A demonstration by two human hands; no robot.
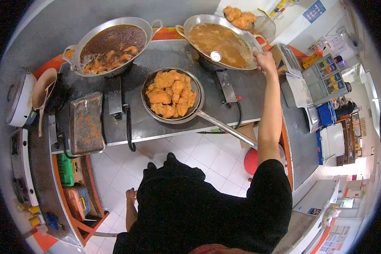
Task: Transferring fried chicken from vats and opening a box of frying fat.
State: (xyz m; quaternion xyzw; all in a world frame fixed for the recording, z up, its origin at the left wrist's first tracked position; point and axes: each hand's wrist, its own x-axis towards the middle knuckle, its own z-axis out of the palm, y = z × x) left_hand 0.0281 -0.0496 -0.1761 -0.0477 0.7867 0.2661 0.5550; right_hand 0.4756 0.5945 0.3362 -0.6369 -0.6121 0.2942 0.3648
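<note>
My right hand (264, 62) reaches to the right edge of a metal wok (195, 45) of bubbling oil, its fingers curled close to the rim; what they grip, if anything, is unclear. A round dial thermometer (215, 56) shows at that wok's near side. My left hand (131, 194) hangs low beside my body, partly curled, with no object visible in it. Between the woks and nearer me, fried chicken pieces (173, 92) fill a long-handled strainer (225, 127) resting on a round metal bowl (202, 103). A left wok (85, 41) holds darker oil and browned pieces (109, 60).
More fried chicken (241, 18) sits behind the right wok, near a wire-mesh strainer (266, 28). A crumb-strewn metal tray (86, 123) lies at left by a brown pan (43, 85). Burner hoses (130, 127) hang over the counter's front edge. A red stool (250, 161) stands below.
</note>
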